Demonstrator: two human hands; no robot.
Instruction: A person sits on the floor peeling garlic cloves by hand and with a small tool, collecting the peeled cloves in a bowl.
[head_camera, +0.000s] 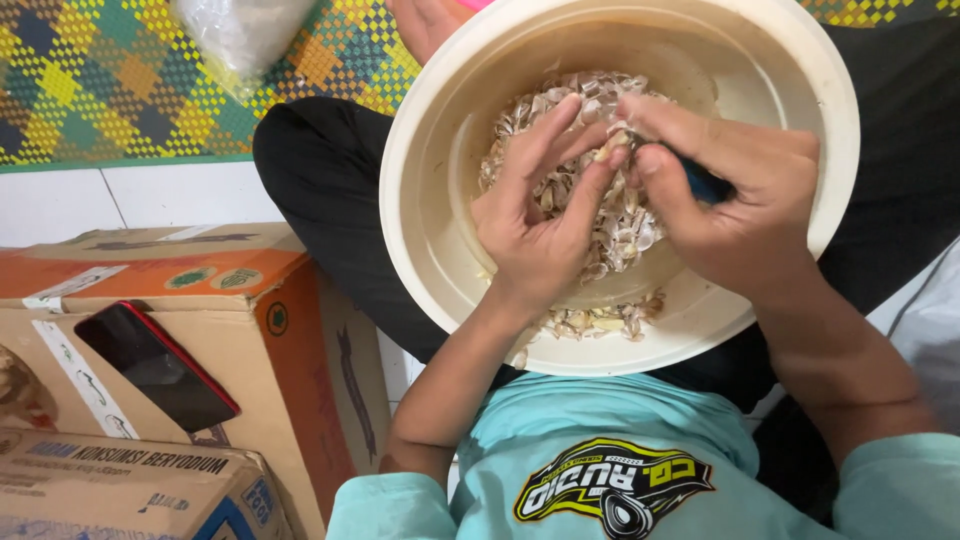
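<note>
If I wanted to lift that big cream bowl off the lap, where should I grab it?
Probably the wide flat rim of the bowl, from both sides at once. It sits tilted and holds loose garlic skins, so a two-sided grip should keep it level.

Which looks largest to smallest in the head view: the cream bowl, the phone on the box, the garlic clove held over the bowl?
1. Cream bowl
2. Phone
3. Garlic clove, pinched between both hands' fingertips

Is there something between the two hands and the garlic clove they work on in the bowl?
Nothing visible does. The left hand and right hand already pinch the garlic clove directly, above the pile of skins in the cream bowl.
</note>
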